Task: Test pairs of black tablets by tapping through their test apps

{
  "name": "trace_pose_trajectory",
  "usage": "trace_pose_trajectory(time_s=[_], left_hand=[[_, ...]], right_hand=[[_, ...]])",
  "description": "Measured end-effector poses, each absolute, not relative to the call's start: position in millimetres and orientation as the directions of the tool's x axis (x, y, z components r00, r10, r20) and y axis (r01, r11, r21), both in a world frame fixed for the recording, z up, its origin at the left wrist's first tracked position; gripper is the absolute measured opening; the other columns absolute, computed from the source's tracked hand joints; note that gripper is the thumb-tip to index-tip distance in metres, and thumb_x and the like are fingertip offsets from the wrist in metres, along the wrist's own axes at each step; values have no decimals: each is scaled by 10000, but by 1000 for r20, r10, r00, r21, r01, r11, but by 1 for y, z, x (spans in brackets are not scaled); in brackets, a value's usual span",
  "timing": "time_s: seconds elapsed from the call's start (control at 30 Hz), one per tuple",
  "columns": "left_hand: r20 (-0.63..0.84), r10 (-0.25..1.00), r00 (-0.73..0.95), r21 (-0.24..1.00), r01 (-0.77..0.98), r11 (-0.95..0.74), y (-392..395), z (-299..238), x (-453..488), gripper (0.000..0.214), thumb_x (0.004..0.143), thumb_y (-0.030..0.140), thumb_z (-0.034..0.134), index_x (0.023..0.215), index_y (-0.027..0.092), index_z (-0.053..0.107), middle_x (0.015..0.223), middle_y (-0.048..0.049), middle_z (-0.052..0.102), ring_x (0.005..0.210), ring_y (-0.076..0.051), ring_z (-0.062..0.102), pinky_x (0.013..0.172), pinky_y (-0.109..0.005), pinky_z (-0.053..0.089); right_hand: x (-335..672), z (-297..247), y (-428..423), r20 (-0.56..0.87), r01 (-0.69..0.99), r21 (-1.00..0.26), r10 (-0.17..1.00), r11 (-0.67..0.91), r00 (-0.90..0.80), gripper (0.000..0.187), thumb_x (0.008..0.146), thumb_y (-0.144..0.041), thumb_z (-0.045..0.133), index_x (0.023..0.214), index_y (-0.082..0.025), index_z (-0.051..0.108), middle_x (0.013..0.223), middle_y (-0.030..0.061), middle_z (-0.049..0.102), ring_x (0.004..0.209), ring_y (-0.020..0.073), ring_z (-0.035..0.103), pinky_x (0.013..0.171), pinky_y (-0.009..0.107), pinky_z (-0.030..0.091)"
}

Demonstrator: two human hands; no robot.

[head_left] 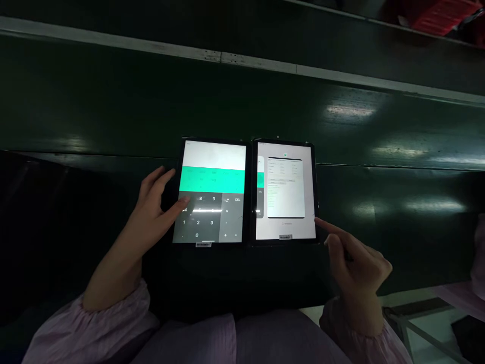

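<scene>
Two tablets lie side by side on the dark work surface. The left tablet (pixel 212 180) shows a calculator with a green band across it. My left hand (pixel 153 212) is at its left side, fingers apart, with the thumb over the number keys and the other fingers near the edge. On the right tablet (pixel 286 189) there is a white page shown as a card. My right hand (pixel 354 258) points its index finger at that tablet's right edge; the other fingers are curled and hold nothing that shows. Whether either fingertip touches the glass I cannot tell.
A pale metal rail (pixel 257 61) runs across the dark green bench (pixel 113 111) behind the tablets. Red bins (pixel 435 17) stand at the far right. Small barcode labels (pixel 203 244) sit at the tablets' lower edges. Part of another person's pink sleeve (pixel 464 298) shows at the right.
</scene>
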State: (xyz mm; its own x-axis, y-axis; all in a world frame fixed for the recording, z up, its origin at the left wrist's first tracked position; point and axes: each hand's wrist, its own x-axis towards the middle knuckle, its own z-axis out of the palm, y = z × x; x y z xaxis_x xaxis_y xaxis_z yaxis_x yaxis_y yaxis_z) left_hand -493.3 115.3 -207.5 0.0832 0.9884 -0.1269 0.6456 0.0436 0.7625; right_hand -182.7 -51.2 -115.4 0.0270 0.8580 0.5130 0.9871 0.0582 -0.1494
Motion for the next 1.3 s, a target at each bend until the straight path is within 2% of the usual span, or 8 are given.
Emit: trace_pose_trajectory(time_s=[0.13,0.23,0.3,0.43,0.6,0.9,1.03,1.3], left_hand=[[-104,990,97,760,650,16,114,-210,-495,973,853,803,582,1580,158,554,1791,-230,356,1578,-488,465,1060,-628,619],[-81,990,117,745,667,-18,114,-208,-495,971,863,778,581,1584,130,547,1782,-251,368,1646,-494,358,1086,-657,602],[-86,989,123,739,674,-20,113,-207,-494,965,871,749,581,1590,108,538,1777,-265,370,1660,-493,334,1117,-681,576],[-79,989,122,738,674,-24,113,-204,-492,977,876,736,570,1574,54,546,1747,-298,400,1672,-481,317,1216,-694,490],[-55,991,120,735,677,-42,113,-205,-493,996,884,842,548,1567,117,559,1718,-269,448,1652,-483,360,1233,-695,475],[-45,991,127,739,672,-53,113,-210,-497,943,902,845,544,1577,188,561,1714,-222,469,1598,-475,442,1164,-677,550],[-87,990,106,744,668,-6,112,-211,-501,962,873,874,522,1541,188,609,1762,-207,419,1537,-494,527,1183,-706,524],[9,981,193,802,584,-122,132,-219,-509,892,910,848,485,1440,166,710,1680,-166,564,1579,-436,500,1260,-646,473]], right_hand=[[-185,-114,-63,374,985,-150,927,90,-28,324,1149,-229,515,1021,-178,808,1025,60,892,359,25,533,393,171,434],[-190,-111,-75,503,986,-169,861,11,76,248,1119,-201,561,1201,-218,795,1132,75,881,474,72,648,471,205,525],[-195,-111,-78,553,991,-130,828,-26,94,268,1118,-221,568,1197,-220,825,1010,67,862,547,96,693,519,214,553],[-205,-111,-80,354,996,-91,935,3,30,366,1160,-232,511,1140,-150,867,607,-19,669,456,61,595,449,174,439],[-212,-100,-87,465,981,-196,880,-10,102,506,1137,-126,490,1612,-256,608,610,-62,637,456,69,527,511,199,437],[-237,-127,-54,228,925,-305,960,227,-160,484,1206,-256,363,1337,-60,786,589,-21,671,467,70,564,494,215,416],[-243,-133,-52,201,957,-236,972,170,-123,510,1209,-257,344,1275,-104,826,518,-42,634,400,72,521,429,252,322],[-259,-126,-22,250,933,-331,967,139,-55,446,1179,-249,425,1287,-62,815,701,36,782,525,98,670,503,230,439]])
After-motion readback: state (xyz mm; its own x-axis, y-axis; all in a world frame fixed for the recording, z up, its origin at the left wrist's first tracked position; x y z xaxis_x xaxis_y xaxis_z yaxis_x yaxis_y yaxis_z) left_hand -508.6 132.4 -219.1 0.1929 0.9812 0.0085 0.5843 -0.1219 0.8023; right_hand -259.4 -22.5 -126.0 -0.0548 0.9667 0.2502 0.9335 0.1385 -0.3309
